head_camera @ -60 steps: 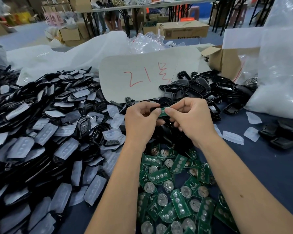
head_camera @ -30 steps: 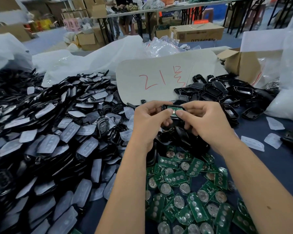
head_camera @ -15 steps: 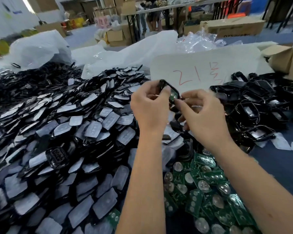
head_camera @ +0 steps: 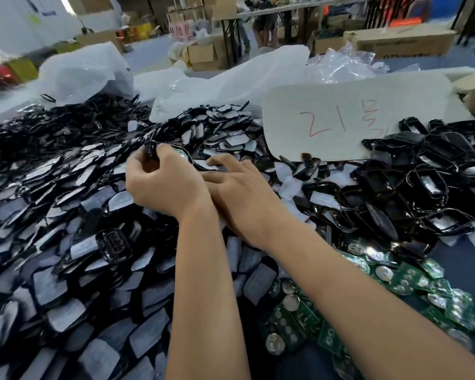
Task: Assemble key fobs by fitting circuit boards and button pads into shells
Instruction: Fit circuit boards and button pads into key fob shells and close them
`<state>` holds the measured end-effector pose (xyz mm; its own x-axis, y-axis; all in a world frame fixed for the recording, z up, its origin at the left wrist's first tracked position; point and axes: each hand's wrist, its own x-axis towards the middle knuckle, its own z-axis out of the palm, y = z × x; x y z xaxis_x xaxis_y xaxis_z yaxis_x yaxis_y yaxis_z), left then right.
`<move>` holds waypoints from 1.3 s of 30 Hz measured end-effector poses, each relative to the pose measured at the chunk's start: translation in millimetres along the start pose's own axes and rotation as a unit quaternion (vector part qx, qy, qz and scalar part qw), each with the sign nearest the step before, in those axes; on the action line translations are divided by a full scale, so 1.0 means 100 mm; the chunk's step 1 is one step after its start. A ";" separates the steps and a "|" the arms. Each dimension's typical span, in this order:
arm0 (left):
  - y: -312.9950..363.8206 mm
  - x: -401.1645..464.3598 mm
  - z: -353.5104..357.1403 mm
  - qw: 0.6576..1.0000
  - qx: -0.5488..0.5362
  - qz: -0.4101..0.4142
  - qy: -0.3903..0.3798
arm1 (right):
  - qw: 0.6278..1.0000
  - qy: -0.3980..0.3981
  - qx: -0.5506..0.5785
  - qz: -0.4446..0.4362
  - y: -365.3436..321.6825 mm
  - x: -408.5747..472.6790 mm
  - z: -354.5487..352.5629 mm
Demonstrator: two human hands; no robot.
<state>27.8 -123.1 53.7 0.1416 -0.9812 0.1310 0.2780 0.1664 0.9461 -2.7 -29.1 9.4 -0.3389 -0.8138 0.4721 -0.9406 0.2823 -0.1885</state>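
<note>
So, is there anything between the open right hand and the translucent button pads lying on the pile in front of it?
Nothing visible: the right hand reaches with straight fingers toward exposed translucent button pads, no object between.

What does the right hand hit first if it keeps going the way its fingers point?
Likely the heap of black shells with pale grey button pads just beyond the right hand; depth is unclear.

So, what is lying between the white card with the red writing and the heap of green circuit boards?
In the head view, a heap of black shells and a few loose pale button pads lie between the white card and the green circuit boards.
</note>
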 end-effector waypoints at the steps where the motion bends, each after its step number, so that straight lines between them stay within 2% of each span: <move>1: 0.00 0.03 -0.01 1.000 -0.003 0.004 0.005 | 1.000 -0.001 -0.013 -0.001 -0.01 0.01 0.01; 5: -0.02 0.12 -0.02 0.999 -0.029 -0.004 0.029 | 0.998 0.041 -0.040 -0.001 -0.04 0.01 0.06; 10: -0.02 0.18 0.01 0.998 -0.052 -0.025 0.037 | 0.996 0.092 -0.023 0.007 -0.01 -0.07 0.02; 13: -0.05 0.15 0.04 0.999 -0.035 0.000 -0.004 | 0.989 0.137 -0.019 0.054 0.09 -0.17 -0.11; 16: -0.07 -0.04 0.14 0.991 -0.008 0.042 -0.128 | 0.967 0.205 0.045 0.146 0.28 -0.39 -0.35; 19: -0.10 -0.38 0.28 0.958 0.019 0.039 -0.284 | 0.913 0.271 0.150 0.265 0.58 -0.74 -0.66; 21: -0.15 -0.71 0.33 0.913 0.043 0.010 -0.406 | 0.858 0.322 0.242 0.319 0.78 -1.00 -0.86; 23: -0.23 -1.10 0.34 0.841 0.069 -0.041 -0.535 | 0.810 0.356 0.314 0.344 0.95 -1.25 -1.05; 24: -0.29 -1.29 0.33 0.801 0.082 -0.052 -0.591 | 0.798 0.357 0.341 0.346 1.03 -1.37 -1.12; 27: -0.51 -1.73 0.28 0.720 0.134 0.025 -0.680 | 0.793 0.330 0.366 0.359 1.20 -1.65 -1.24; 31: -0.64 -1.87 0.24 0.667 0.185 0.180 -0.699 | 0.807 0.235 0.367 0.399 1.35 -1.89 -1.31; 33: -0.65 -1.86 0.25 0.683 0.152 0.229 -0.677 | 0.824 0.167 0.373 0.393 1.35 -1.93 -1.33; 35: -0.62 -1.84 0.26 0.727 0.075 0.202 -0.652 | 0.840 0.105 0.360 0.392 1.36 -1.96 -1.33; 36: -0.60 -1.83 0.26 0.737 0.040 0.171 -0.652 | 0.847 0.082 0.351 0.391 1.36 -1.97 -1.33; 39: -0.57 -1.81 0.26 0.718 0.016 0.130 -0.683 | 0.854 0.067 0.358 0.371 1.38 -1.97 -1.31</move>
<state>-38.7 42.0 -16.5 -0.8860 -0.1010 0.4525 0.3857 0.3809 0.8403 -68.3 236.3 3.1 -0.8810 -0.4665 0.0783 -0.2281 0.2740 -0.9343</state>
